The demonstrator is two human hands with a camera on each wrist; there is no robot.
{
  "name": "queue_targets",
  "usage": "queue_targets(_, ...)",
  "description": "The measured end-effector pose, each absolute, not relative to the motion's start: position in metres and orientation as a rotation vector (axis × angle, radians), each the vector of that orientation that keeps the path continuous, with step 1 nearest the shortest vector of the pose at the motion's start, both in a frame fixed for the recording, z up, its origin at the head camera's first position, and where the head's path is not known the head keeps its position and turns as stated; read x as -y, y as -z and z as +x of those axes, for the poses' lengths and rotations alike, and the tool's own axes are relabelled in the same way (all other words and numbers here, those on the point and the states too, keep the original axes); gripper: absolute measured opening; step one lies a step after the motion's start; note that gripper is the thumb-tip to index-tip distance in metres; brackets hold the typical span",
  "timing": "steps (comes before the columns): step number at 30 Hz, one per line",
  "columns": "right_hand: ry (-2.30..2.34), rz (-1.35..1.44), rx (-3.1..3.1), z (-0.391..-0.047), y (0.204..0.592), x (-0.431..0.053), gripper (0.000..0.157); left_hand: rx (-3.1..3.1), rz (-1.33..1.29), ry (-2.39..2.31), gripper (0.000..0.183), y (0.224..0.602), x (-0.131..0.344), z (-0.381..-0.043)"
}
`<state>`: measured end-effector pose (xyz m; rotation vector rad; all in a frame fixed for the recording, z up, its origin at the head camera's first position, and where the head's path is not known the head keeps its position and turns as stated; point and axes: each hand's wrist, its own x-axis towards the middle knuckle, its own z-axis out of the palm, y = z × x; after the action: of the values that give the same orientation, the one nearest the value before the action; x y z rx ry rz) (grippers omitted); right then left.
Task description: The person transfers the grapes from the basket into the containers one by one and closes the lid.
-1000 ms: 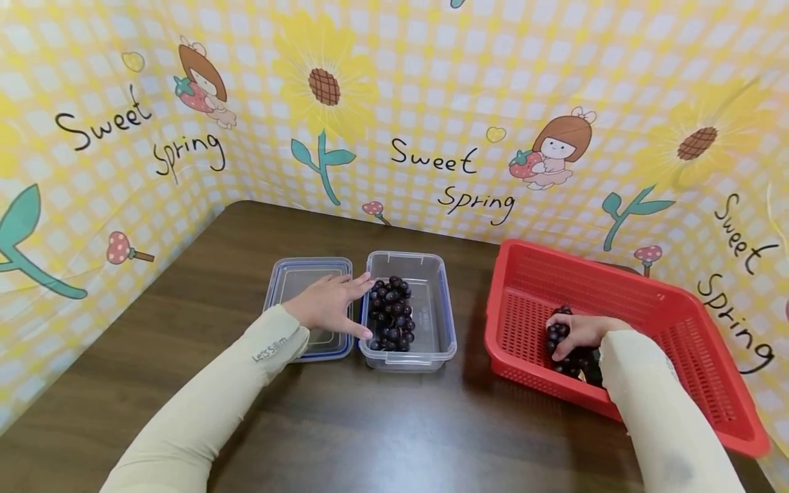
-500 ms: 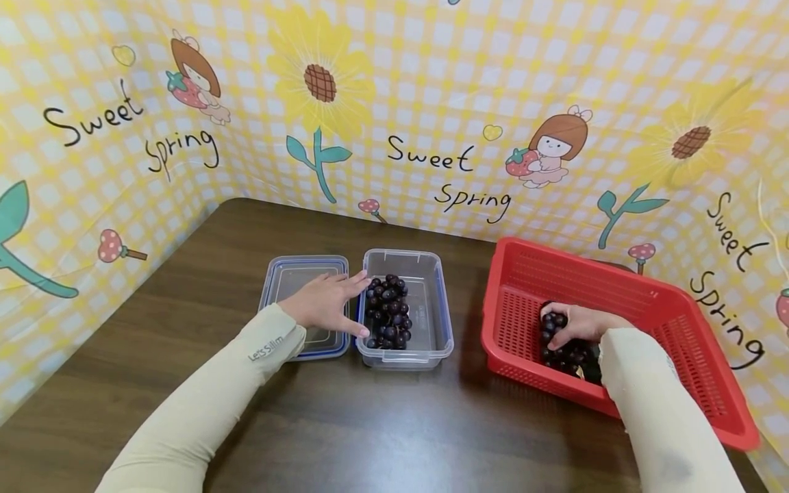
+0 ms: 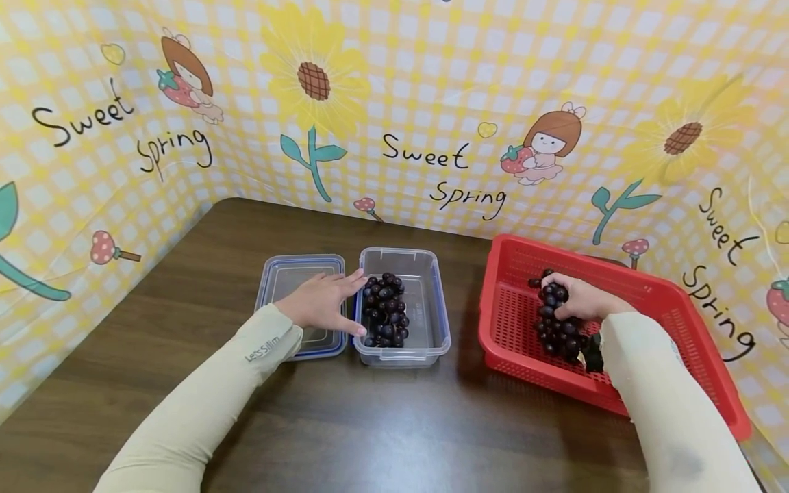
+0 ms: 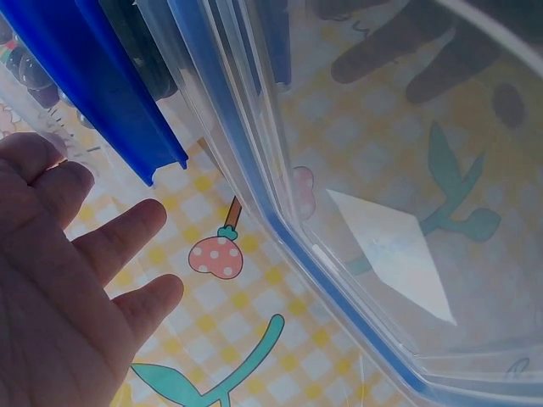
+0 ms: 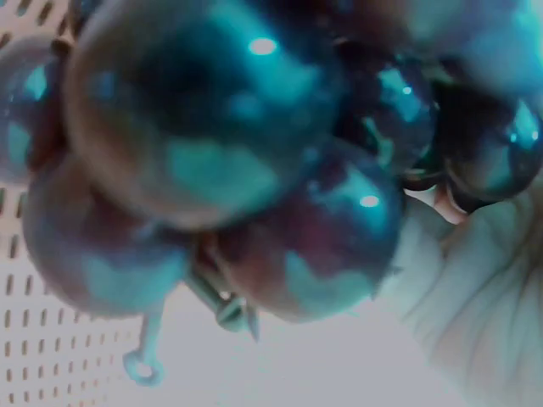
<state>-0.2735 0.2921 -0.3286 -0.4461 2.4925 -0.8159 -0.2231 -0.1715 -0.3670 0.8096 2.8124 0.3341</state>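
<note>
Inside the red basket (image 3: 511, 311), head view, I see the dark grape bunch (image 3: 557, 337), round-berried and near-black, pinched between thumb and fingers of the right hand (image 3: 582, 299). Left hand (image 3: 317, 301): fingers spread above the lid (image 3: 296, 275), tips by the rim of the clear container (image 3: 424, 311), which holds other grapes (image 3: 386, 311). Left wrist view: fingers parted; contact with the container unclear to me. Right wrist view: berries glossy, purple-tinged, stem ends (image 5: 151, 335) showing, palm beside them.
</note>
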Motion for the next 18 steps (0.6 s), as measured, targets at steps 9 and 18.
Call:
queue_targets(9, 0.815, -0.451, -2.554, -0.275, 0.298, -0.285, 0.051, -2.811, 0.808, -0.347, 0.098, 0.366, 0.171, -0.224)
queue_targets(18, 0.82, -0.449, -2.598, -0.276, 0.273, -0.272, 0.051, -2.812, 0.804, -0.349, 0.097, 0.367, 0.171, -0.224)
